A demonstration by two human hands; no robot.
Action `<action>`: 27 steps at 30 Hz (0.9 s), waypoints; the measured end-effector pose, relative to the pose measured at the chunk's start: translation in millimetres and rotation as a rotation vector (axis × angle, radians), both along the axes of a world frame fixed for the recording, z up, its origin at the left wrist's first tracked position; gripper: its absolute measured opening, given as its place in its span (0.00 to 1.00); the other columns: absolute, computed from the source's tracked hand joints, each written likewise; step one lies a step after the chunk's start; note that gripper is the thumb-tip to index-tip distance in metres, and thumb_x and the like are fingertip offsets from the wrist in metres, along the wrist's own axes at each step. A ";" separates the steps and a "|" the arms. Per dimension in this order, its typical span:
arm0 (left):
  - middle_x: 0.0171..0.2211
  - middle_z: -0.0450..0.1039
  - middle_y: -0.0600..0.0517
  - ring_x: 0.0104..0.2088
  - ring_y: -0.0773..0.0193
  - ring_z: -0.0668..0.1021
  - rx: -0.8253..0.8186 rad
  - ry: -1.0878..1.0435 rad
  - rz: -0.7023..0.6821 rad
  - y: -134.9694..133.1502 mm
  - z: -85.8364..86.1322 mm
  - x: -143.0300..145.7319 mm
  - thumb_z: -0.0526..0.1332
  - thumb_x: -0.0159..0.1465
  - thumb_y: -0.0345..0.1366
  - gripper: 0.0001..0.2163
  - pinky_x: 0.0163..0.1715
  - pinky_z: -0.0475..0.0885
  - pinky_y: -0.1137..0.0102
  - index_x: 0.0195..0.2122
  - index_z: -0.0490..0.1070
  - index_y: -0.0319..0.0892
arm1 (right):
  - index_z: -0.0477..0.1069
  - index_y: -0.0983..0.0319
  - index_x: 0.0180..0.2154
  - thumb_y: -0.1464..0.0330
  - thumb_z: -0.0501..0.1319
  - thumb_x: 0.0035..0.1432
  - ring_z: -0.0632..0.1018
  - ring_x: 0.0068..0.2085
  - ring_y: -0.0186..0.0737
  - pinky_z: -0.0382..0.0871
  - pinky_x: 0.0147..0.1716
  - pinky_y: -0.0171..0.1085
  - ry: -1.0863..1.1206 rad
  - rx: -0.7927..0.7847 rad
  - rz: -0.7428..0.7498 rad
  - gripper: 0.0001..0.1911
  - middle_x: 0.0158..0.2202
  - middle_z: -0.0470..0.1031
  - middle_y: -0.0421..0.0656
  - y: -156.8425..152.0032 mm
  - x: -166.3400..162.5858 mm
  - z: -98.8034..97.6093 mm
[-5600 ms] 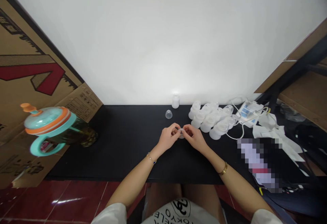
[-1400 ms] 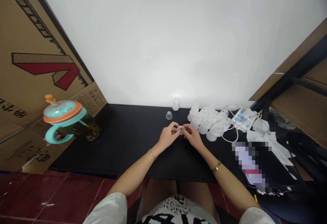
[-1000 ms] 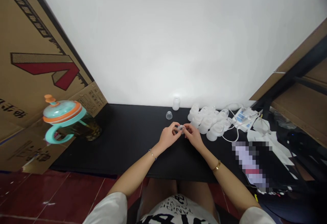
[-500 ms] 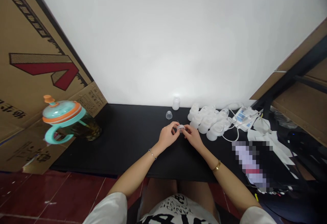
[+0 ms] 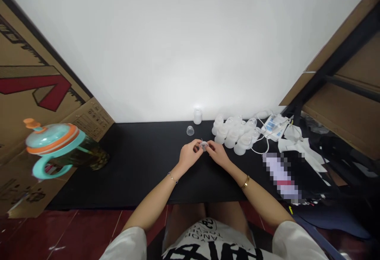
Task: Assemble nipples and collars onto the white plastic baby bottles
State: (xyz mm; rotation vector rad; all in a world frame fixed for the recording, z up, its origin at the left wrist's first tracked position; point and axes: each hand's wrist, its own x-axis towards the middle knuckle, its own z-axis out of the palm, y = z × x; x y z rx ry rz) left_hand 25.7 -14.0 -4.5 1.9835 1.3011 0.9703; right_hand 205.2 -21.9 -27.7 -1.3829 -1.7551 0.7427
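Observation:
Above the black table, my left hand point(image 5: 190, 155) and my right hand point(image 5: 219, 153) pinch a small round translucent bottle collar point(image 5: 204, 145) from both sides. A thin dark point sticks up behind its rim, too small to make out. Just beyond my fingers a clear dome cap point(image 5: 190, 130) lies on the table. Against the wall stands a small white bottle point(image 5: 197, 116) without a dome. To the right of my right hand, several white feeding bottles point(image 5: 232, 136) with clear domes are grouped close together.
A large teal and orange lidded jug point(image 5: 56, 145) stands at the left by a cardboard box point(image 5: 26, 90). White cables and a power strip point(image 5: 274, 125), crumpled paper point(image 5: 305, 149) and a blurred-out flat item point(image 5: 282, 177) lie at the right. The black table point(image 5: 133, 165) meets a white wall.
The view has shifted, so the table things appear further left. Both hands keep hold of the collar, whose round face is now turned more toward me.

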 end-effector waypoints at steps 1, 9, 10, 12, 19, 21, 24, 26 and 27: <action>0.32 0.81 0.55 0.28 0.67 0.78 0.001 -0.002 -0.002 -0.2 0.1 0.2 0.62 0.62 0.34 0.09 0.31 0.69 0.73 0.44 0.75 0.47 | 0.74 0.59 0.36 0.61 0.56 0.65 0.73 0.26 0.37 0.65 0.26 0.33 -0.006 -0.002 0.002 0.11 0.26 0.72 0.38 0.1 0.3 -0.5; 0.31 0.80 0.55 0.28 0.67 0.78 -0.009 -0.003 0.000 -0.9 -0.1 0.4 0.62 0.61 0.34 0.09 0.32 0.69 0.73 0.43 0.76 0.47 | 0.74 0.59 0.33 0.63 0.56 0.63 0.71 0.26 0.37 0.64 0.26 0.33 -0.027 -0.005 0.012 0.11 0.25 0.71 0.38 -1.0 0.1 2.4; 0.31 0.80 0.55 0.28 0.67 0.78 -0.013 -0.001 0.000 -0.8 -0.2 0.3 0.62 0.61 0.34 0.10 0.32 0.69 0.73 0.43 0.76 0.47 | 0.74 0.59 0.33 0.63 0.56 0.63 0.71 0.26 0.37 0.63 0.26 0.33 -0.028 -0.004 0.015 0.11 0.25 0.71 0.38 -1.2 0.3 3.0; 0.31 0.80 0.55 0.27 0.67 0.77 -0.021 0.003 -0.003 -0.6 -0.6 0.1 0.62 0.61 0.34 0.10 0.31 0.69 0.73 0.43 0.76 0.47 | 0.74 0.59 0.33 0.64 0.55 0.62 0.72 0.26 0.37 0.63 0.27 0.33 -0.033 -0.005 0.022 0.10 0.24 0.71 0.38 -1.4 0.6 3.9; 0.29 0.78 0.56 0.26 0.68 0.77 0.002 -0.019 -0.020 -0.5 -1.0 -0.2 0.62 0.61 0.34 0.07 0.30 0.68 0.73 0.40 0.76 0.45 | 0.73 0.59 0.30 0.65 0.56 0.60 0.70 0.26 0.37 0.58 0.27 0.34 -0.066 0.027 0.013 0.10 0.24 0.71 0.38 -1.1 0.2 5.3; 0.29 0.78 0.56 0.26 0.67 0.77 0.002 -0.012 -0.020 -1.0 -0.3 0.0 0.62 0.60 0.34 0.06 0.30 0.68 0.73 0.39 0.75 0.45 | 0.72 0.60 0.29 0.65 0.56 0.60 0.69 0.26 0.37 0.57 0.27 0.35 -0.082 0.043 0.006 0.10 0.23 0.70 0.38 -0.8 0.0 5.3; 0.29 0.78 0.55 0.26 0.67 0.77 -0.011 -0.006 -0.017 -2.0 1.4 0.5 0.62 0.60 0.35 0.05 0.30 0.68 0.73 0.38 0.75 0.45 | 0.72 0.60 0.28 0.65 0.57 0.60 0.69 0.25 0.37 0.57 0.26 0.35 -0.081 0.055 0.004 0.11 0.23 0.70 0.38 -0.9 -0.6 5.5; 0.29 0.78 0.55 0.26 0.67 0.77 -0.017 -0.012 -0.017 -2.5 2.9 0.6 0.62 0.61 0.35 0.05 0.30 0.68 0.73 0.37 0.75 0.45 | 0.72 0.60 0.27 0.64 0.57 0.61 0.68 0.25 0.37 0.57 0.26 0.35 -0.076 0.062 0.002 0.12 0.22 0.70 0.38 -1.3 -1.3 5.9; 0.28 0.78 0.55 0.26 0.67 0.77 -0.017 -0.017 -0.018 -2.7 3.7 0.6 0.61 0.61 0.34 0.05 0.30 0.68 0.73 0.37 0.75 0.45 | 0.72 0.60 0.27 0.63 0.57 0.61 0.68 0.25 0.37 0.57 0.26 0.35 -0.075 0.064 0.000 0.12 0.22 0.70 0.38 -1.6 -1.7 6.2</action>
